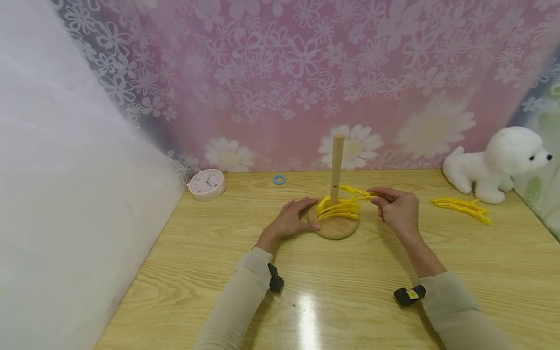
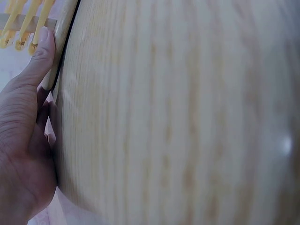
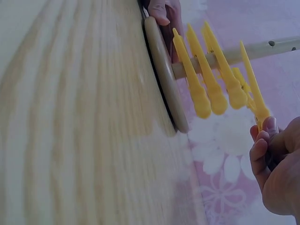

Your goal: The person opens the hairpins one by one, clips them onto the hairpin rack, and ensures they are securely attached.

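Note:
A wooden post [image 1: 337, 165] rises from a round wooden base [image 1: 336, 232] on the table. My left hand [image 1: 288, 218] holds the base's left rim, the thumb in front and the fingers farther back. Low on the post, several curved yellow plastic pieces [image 3: 206, 91] are stacked one above another. Just right of the post, my right hand [image 1: 400, 210] pinches the end of another forked yellow plastic piece [image 3: 253, 86] between thumb and fingers. This piece sits above the stack and overlaps the post's side in the head view. Holes show higher up the post in the right wrist view.
More yellow pieces [image 1: 461, 208] lie on the table to the right, near a white plush dog [image 1: 494, 163]. A blue ring [image 1: 279, 180] is at the back, with a pink clock [image 1: 207, 184] left of it. Flowered cloth hangs behind the table.

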Available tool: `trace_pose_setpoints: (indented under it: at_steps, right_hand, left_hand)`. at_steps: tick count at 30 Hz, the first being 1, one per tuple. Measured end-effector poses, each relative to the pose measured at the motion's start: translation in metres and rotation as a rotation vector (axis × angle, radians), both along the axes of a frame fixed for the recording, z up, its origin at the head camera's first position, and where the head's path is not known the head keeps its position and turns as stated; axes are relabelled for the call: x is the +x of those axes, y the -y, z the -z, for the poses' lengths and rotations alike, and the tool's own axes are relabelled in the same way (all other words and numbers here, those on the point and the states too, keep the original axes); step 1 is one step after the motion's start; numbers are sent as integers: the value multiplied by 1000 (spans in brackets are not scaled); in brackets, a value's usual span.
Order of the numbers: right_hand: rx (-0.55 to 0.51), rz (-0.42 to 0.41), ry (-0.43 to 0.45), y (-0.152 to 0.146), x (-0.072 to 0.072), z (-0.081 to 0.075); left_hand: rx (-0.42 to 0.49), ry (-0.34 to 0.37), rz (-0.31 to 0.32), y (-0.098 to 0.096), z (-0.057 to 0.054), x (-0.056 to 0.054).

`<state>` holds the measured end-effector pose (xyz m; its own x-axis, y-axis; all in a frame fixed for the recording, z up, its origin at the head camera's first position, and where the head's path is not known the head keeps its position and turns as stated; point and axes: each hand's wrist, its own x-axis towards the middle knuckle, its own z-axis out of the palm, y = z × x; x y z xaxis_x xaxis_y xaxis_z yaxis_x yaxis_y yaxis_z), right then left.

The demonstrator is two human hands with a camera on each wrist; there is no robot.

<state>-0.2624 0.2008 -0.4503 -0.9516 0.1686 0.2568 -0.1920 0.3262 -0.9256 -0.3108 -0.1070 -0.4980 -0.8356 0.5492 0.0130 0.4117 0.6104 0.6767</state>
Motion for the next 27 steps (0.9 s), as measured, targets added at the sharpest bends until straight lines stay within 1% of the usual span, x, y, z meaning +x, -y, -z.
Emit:
trace_pose_setpoints:
  at_steps: [4,10,15,20,27]
  right_hand:
    - [-14,-30,-28,11,-4,1]
    - [15,-52,-11,22,-7,2]
    - [12,-68,-5,29,-8,-1]
    - [7,-96,-10,31,-9,-2]
    - [34,-122,1,30,-7,-3]
  left_hand:
    - [6,-17,10,1,0,0]
    - [-1,-27,21,3,1,-1]
    - [6,-22,21,2,1,-1]
    - [21,-8,13,1,0,0]
    - [12,5,-2,0,-1,2]
